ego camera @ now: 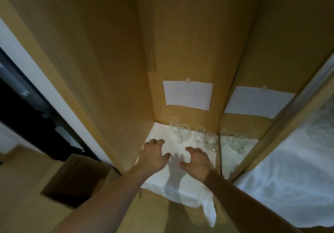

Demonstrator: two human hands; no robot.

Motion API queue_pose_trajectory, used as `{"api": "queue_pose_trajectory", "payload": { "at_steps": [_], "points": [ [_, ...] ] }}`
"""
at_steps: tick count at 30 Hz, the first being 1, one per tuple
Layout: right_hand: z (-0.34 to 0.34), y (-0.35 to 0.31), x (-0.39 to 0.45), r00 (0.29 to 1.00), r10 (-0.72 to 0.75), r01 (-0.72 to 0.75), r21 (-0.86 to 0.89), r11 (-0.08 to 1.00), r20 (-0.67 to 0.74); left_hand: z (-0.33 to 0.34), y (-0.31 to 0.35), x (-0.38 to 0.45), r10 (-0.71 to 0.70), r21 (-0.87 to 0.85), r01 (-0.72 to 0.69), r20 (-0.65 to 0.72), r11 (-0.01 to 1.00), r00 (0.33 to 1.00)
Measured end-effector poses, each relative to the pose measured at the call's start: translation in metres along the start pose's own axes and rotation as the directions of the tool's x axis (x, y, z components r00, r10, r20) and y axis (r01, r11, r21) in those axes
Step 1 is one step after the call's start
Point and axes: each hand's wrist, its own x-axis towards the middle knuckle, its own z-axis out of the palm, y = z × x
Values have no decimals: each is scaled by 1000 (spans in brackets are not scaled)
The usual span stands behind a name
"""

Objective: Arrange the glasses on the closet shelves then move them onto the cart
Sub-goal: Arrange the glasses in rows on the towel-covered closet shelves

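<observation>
My left hand (155, 155) and right hand (197, 160) reach side by side into a tan closet shelf (162, 205) lined with a white cloth (180, 182), fingers spread and loosely bent, holding nothing. Both hover above the cloth near the middle of the shelf, their shadow falling on it between them. At the far edge, against the back wall, four clear glasses stand upright in a staggered row: a tall glass (174, 127) at far left, a handled mug (183, 132) just beside it, a rounded glass (199, 133) to its right, and a second handled mug (211, 140) at the right end, close to the mirrored side panel (242, 124), which repeats them in reflection. My right fingertips (188, 149) are near the second mug but apart from it; my left hand is well short of the glasses. A sheet of white paper (188, 95) is taped to the back wall above the row. The cloth's near corner hangs over the shelf's front edge. An open cardboard box (77, 176) sits low at the left, beside the closet.
</observation>
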Motion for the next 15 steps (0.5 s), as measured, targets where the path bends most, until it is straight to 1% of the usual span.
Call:
{"api": "queue_pose_trajectory", "payload": {
  "at_steps": [3, 7, 9, 15],
  "points": [
    [6, -12, 15, 1000, 26, -26, -6, 1000, 6, -5, -14, 17, 24, 13, -24, 17, 1000, 1000],
    [16, -31, 35, 997, 79, -79, 3, 997, -24, -15, -34, 47, 50, 22, -52, 52, 998, 997],
    [22, -42, 44, 994, 108, -108, -21, 994, -22, -20, -44, 62, 74, 24, -75, 66, 997, 995],
    [36, -66, 71, 982, 186, -188, -40, 981, -46, -24, -72, 102, 117, -34, -113, 139, 993, 983]
  ]
}}
